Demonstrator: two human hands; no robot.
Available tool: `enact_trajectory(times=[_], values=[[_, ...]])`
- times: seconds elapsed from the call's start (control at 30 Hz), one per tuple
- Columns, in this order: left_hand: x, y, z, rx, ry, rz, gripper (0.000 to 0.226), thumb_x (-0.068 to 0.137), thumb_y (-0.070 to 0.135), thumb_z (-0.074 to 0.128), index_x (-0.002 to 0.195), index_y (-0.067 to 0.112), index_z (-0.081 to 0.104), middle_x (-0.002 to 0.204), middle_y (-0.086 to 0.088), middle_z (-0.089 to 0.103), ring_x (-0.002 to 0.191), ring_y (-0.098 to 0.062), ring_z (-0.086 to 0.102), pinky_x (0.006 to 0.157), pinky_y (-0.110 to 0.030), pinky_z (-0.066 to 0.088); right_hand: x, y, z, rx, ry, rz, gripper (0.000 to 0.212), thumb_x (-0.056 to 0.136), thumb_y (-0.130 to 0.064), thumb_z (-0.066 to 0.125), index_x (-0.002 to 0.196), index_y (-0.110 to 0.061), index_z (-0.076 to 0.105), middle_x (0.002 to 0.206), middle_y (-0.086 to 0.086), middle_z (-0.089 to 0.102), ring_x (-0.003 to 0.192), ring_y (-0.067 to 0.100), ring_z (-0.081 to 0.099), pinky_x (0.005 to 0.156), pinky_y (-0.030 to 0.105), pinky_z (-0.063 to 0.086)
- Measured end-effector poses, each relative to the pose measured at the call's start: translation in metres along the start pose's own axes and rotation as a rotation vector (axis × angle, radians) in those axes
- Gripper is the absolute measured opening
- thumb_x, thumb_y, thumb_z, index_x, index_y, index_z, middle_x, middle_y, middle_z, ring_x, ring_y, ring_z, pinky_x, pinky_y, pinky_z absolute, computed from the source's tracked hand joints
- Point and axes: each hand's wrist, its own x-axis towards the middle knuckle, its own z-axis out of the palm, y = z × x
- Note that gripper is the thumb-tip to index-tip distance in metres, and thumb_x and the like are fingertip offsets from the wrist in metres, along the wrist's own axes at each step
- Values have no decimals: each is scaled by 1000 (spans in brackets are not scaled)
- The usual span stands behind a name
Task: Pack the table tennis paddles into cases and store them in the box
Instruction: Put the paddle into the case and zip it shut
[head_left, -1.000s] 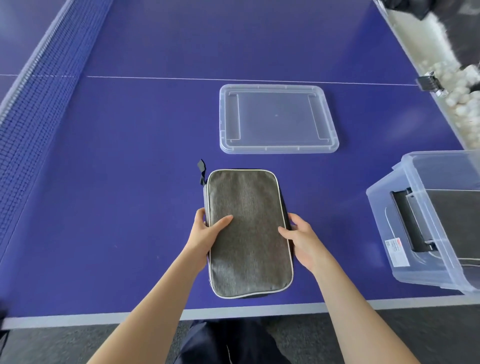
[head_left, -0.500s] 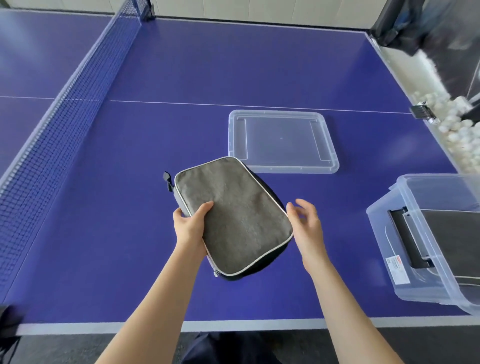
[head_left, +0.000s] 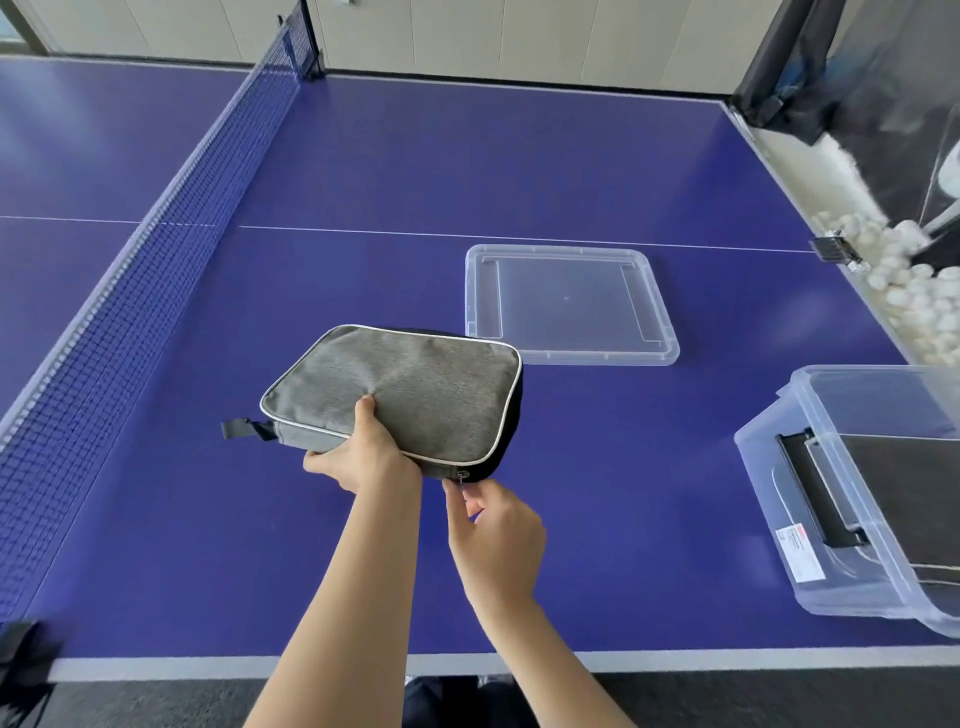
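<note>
Grey fabric case, pale piping, black underside, strap tab at 9 o'clock end; held low over blue table, mid-frame. Left hand grips near edge, thumb on top. Right hand pinches zipper pull. Clear lid at 1 o'clock, clear box at 4 o'clock, net at 10 o'clock, white balls at 2 o'clock.

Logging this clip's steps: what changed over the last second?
The case was turned counterclockwise, its strap now pointing left. The left hand keeps gripping it; the right hand let go of its side and now pinches the zipper pull. Lid and box stayed put.
</note>
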Motion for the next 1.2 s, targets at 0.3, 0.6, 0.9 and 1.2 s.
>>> enact_trajectory(times=[0.3, 0.6, 0.9, 1.2], values=[[3, 14, -3, 55, -37, 45, 74, 67, 31, 78, 128, 24, 37, 99, 3, 54, 83, -19, 58, 74, -39, 54, 9, 15, -15, -154, 129, -374, 28, 80, -23, 53, 53, -18, 50, 46, -6, 45, 38, 13, 38, 32, 23, 26], [13, 22, -12, 206, -287, 63, 60, 65, 25, 82, 112, 21, 44, 108, 0, 58, 94, -22, 62, 82, -46, 55, 61, 57, -49, -148, 127, -158, 42, 81, -14, 66, 56, -20, 33, 50, 0, 37, 43, 22, 27, 41, 25, 21], [8, 35, -27, 434, -695, 102, 56, 77, 22, 77, 122, 20, 45, 109, -7, 61, 90, -26, 66, 64, -39, 57, 91, 72, -67, -10, -13, -247, 22, 92, -25, 62, 72, -14, 64, 62, -4, 54, 51, 19, 50, 44, 33, 39], [3, 39, -48, 630, -1061, 122, 68, 56, 24, 83, 116, 31, 53, 107, -6, 68, 81, -23, 73, 60, -37, 57, 121, 53, -84, 397, -76, 20, 14, 90, 0, 57, 82, -5, 67, 65, -1, 62, 51, 5, 53, 54, 14, 43]])
